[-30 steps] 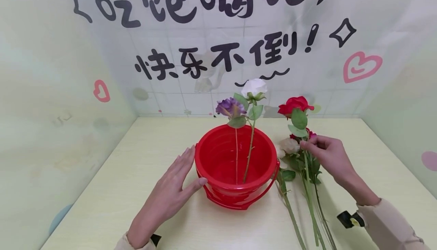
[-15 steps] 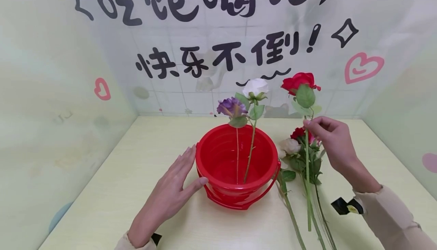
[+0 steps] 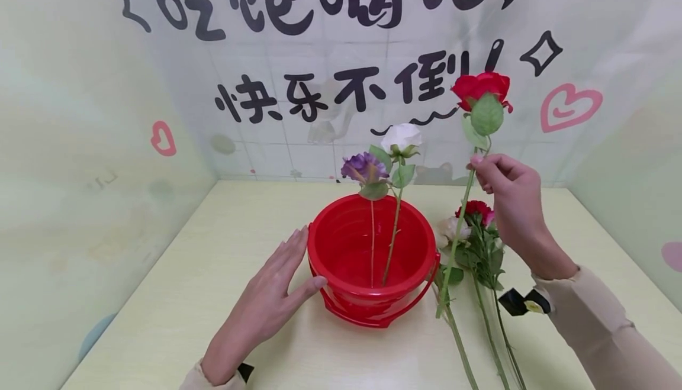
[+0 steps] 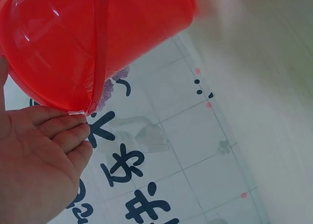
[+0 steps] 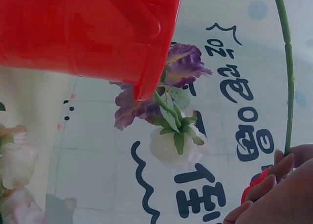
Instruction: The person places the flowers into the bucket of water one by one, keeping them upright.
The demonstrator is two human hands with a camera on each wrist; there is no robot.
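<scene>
My right hand (image 3: 514,209) pinches a red rose (image 3: 482,93) by its green stem, just below the leaves. The bloom is up in front of the back wall, and the stem's lower end slants down toward the bucket's right side. A red bucket (image 3: 367,307) stands in the middle of the table, its handle hanging at the front. Inside it stand a purple flower (image 3: 365,168) and a white rose (image 3: 402,140). My left hand (image 3: 261,304) rests with straight fingers and spread thumb against the bucket's left rim; in the left wrist view its fingertips (image 4: 80,123) meet the rim.
Right of the bucket lie several more flowers on the table: a pale rose (image 3: 453,230), a dark red bloom (image 3: 473,211) and a pink one, their green stems (image 3: 487,331) running toward the front edge. A printed wall sheet (image 3: 298,159) stands behind the table.
The right hand has lifted the red rose up off the other flowers, and its stem's lower end has swung left toward the bucket. The left hand stays at the rim.
</scene>
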